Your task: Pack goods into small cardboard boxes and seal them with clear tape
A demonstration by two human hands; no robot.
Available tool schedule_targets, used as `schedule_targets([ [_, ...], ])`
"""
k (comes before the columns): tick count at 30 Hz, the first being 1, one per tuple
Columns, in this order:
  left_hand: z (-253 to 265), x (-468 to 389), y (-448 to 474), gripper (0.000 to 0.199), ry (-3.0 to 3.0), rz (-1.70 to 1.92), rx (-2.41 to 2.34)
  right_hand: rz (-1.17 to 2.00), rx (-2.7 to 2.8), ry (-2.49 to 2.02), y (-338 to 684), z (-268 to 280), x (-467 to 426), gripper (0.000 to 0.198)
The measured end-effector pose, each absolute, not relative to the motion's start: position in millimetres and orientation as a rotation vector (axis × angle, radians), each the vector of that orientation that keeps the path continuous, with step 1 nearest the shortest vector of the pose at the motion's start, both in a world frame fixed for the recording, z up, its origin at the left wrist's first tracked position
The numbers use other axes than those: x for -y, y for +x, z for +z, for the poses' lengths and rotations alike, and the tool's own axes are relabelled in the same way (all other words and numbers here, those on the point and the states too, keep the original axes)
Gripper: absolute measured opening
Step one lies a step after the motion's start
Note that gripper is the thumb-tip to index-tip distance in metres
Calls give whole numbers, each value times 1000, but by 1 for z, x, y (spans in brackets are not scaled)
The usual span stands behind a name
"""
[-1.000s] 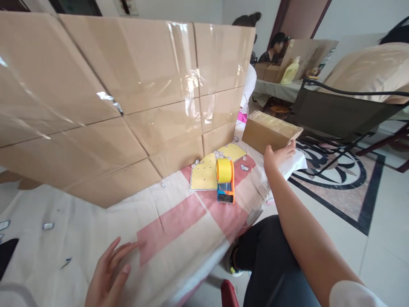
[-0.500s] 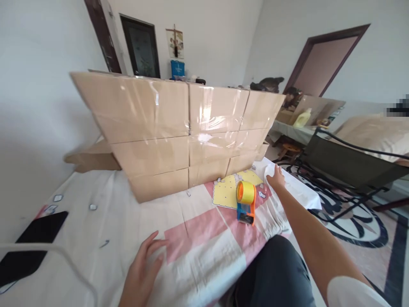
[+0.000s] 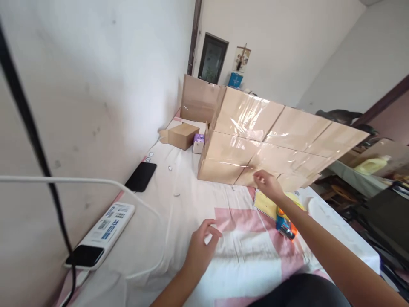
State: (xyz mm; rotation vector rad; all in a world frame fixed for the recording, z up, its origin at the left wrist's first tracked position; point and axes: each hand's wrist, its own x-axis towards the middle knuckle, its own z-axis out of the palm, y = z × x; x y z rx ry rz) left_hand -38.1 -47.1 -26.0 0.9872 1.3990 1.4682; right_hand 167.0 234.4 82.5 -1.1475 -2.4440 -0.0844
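Fingers [image 3: 262,177] blurred near stacked boxes [image 3: 268,140]; tape dispenser [image 3: 285,226] half hidden.

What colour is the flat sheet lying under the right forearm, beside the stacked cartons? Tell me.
Yellow. The sheet shows best, partly covered, in the head view, on the cloth below the cartons.

No text can be read. The white power strip [image 3: 108,224] carries blue printed labels, but the letters are too small. The boxes [image 3: 271,136] show no print, and the wall picture [image 3: 242,59] is too blurred.
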Motion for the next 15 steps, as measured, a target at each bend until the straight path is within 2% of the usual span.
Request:
schedule_targets([
  [7,-20,50,-28,27,998,1426,-1289,26,3296,-429,-48,70,-181,24],
  [10,-22,50,-25,23,984,1429,-1268,-96,3386,-523,-126,59,-188,29],
  [13,-21,50,-34,16,1019,1379,-1203,-228,3367,-826,-195,60,-214,32],
  [15,-19,51,-49,15,1088,1332,-1117,-306,3259,-1009,-235,66,-236,44],
])
